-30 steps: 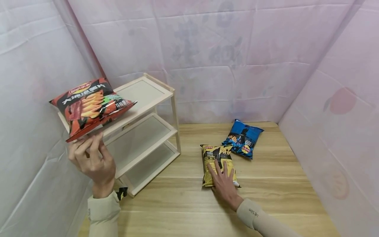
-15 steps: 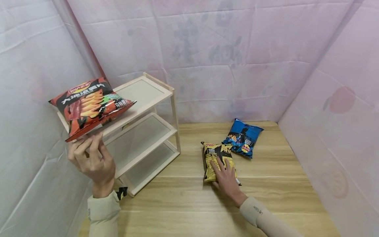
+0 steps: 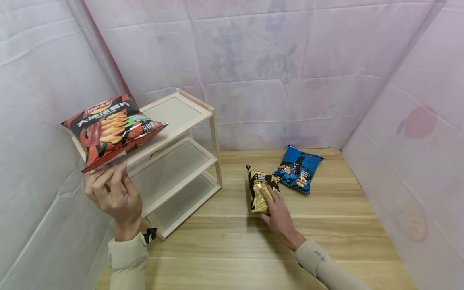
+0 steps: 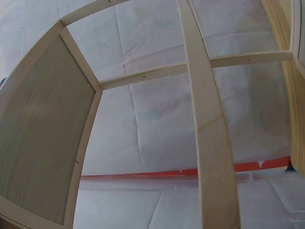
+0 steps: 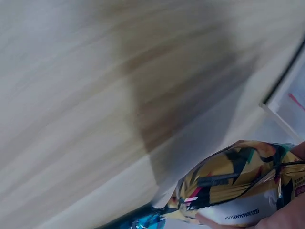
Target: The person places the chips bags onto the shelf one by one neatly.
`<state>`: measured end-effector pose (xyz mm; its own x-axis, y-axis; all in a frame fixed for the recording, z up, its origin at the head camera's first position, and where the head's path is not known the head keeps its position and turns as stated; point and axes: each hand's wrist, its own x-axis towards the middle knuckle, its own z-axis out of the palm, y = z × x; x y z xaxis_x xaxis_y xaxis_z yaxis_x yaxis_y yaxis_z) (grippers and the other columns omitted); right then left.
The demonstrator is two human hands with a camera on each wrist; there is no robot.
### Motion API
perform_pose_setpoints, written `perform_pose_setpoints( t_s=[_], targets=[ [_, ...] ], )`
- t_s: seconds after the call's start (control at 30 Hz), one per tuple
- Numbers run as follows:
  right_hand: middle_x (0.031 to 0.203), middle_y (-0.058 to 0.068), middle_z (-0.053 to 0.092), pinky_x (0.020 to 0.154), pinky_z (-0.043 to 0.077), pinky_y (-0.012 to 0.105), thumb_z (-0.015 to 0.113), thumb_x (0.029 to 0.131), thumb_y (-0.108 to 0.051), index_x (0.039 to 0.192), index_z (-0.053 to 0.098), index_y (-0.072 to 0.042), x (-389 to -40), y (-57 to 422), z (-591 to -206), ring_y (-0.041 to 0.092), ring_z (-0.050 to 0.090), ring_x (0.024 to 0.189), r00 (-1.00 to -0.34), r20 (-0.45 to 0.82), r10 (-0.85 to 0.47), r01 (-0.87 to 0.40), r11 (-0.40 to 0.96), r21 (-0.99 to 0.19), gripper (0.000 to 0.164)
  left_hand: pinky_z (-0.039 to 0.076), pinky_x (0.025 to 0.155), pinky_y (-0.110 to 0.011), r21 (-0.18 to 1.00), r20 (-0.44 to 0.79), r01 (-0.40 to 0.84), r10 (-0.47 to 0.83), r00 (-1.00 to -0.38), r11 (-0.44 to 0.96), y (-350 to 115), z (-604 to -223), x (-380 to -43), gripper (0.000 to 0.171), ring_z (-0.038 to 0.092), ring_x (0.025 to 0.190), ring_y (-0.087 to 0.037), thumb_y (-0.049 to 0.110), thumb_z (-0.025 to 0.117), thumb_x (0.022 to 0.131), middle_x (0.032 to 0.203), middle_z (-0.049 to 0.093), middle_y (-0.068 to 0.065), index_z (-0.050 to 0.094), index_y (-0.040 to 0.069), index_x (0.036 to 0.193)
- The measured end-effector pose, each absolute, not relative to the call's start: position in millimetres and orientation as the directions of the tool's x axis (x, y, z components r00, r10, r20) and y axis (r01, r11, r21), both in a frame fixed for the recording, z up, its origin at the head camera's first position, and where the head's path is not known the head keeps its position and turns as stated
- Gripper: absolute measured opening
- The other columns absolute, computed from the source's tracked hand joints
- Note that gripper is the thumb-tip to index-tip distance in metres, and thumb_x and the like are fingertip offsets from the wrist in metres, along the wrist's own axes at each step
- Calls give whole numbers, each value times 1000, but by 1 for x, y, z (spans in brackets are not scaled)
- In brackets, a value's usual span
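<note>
In the head view a red-and-black bag of potato chips (image 3: 112,129) lies on the left part of the wooden shelf's top board (image 3: 177,114), its lower edge hanging over the front. My left hand (image 3: 116,197) is raised at that corner, fingers bent and fingertips right at the bag's lower edge; I cannot tell whether they grip the bag or the shelf. My right hand (image 3: 280,219) holds a yellow-and-black bag of chips (image 3: 259,193), fingers over its top and thumb at its near side. The right wrist view shows the crinkled bag (image 5: 233,181) between thumb and fingers.
A blue bag of chips (image 3: 299,169) lies behind the yellow one on the wooden table (image 3: 224,249). The three-tier shelf's middle board (image 3: 177,169) and bottom board (image 3: 188,201) face the table. A small black-and-yellow piece (image 3: 150,235) shows by the left cuff. Fabric walls (image 3: 253,100) enclose the table.
The right hand has curled from lying spread on the yellow bag to gripping it. The bag has shifted away and tilted up at its left side. The left hand and red bag have stayed put.
</note>
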<state>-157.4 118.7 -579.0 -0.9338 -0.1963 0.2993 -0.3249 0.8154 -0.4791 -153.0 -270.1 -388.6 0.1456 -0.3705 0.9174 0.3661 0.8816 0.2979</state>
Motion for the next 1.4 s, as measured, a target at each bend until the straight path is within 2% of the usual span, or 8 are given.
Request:
perform_pose_setpoints(
  t_s=[0.2,0.43,0.77,0.83,0.97,1.07,1.13,1.4],
  targets=[
    [172,21,33,113,45,69,81,84,-3,164,38,-20,-159,117,-564,50,43,151,-959,275,-69,-258,617,-744,92,42,113,-43,302,914,370,-378,150,878,-269,-388,-153,8,56,111,-36,3,70,97,101,63,-17,78,4,98],
    [166,19,43,106,49,60,77,93,-11,165,33,-21,-152,118,-578,43,55,139,-981,191,31,-157,443,-882,85,42,114,-43,302,913,372,-378,151,878,-265,-384,-151,7,56,111,-36,2,70,97,100,62,-18,77,2,97],
    [166,22,41,114,46,64,80,94,-15,165,29,-17,-134,132,-603,45,50,145,-990,139,11,-122,411,-903,88,42,112,-41,305,914,365,-379,148,879,-267,-388,-152,10,56,111,-35,0,70,96,101,63,-17,79,4,99],
    [166,21,40,113,49,63,77,97,-19,165,30,-18,-132,139,-601,45,50,145,-995,100,4,-90,392,-915,83,42,112,-41,306,915,363,-377,145,880,-270,-390,-153,10,56,112,-35,1,70,96,101,63,-17,79,5,99],
    [162,21,43,106,55,44,72,101,-23,164,30,-18,-130,148,-596,44,52,142,-1000,10,-24,-17,311,-950,76,42,111,-41,303,914,364,-377,150,881,-270,-389,-153,11,56,112,-34,0,70,96,101,63,-17,79,6,100],
    [160,21,45,103,55,40,71,100,-21,162,32,-20,-128,151,-595,43,54,139,-997,-41,-60,23,269,-963,74,41,112,-42,302,912,370,-379,158,879,-269,-387,-153,12,56,112,-35,-2,71,94,101,64,-17,79,5,99],
    [157,23,48,101,57,45,72,100,-21,162,33,-21,-127,153,-596,43,58,134,-994,-65,-88,39,271,-962,73,41,111,-42,301,910,373,-382,163,878,-270,-388,-154,12,57,113,-34,-2,71,94,101,64,-16,79,6,98],
    [138,22,63,85,56,30,75,98,-30,158,43,-18,-125,174,-602,18,65,107,-982,-123,-141,64,362,-930,69,41,113,-43,312,906,369,-391,162,875,-266,-387,-154,9,57,114,-32,1,71,96,100,63,-17,79,5,97]
  ],
)
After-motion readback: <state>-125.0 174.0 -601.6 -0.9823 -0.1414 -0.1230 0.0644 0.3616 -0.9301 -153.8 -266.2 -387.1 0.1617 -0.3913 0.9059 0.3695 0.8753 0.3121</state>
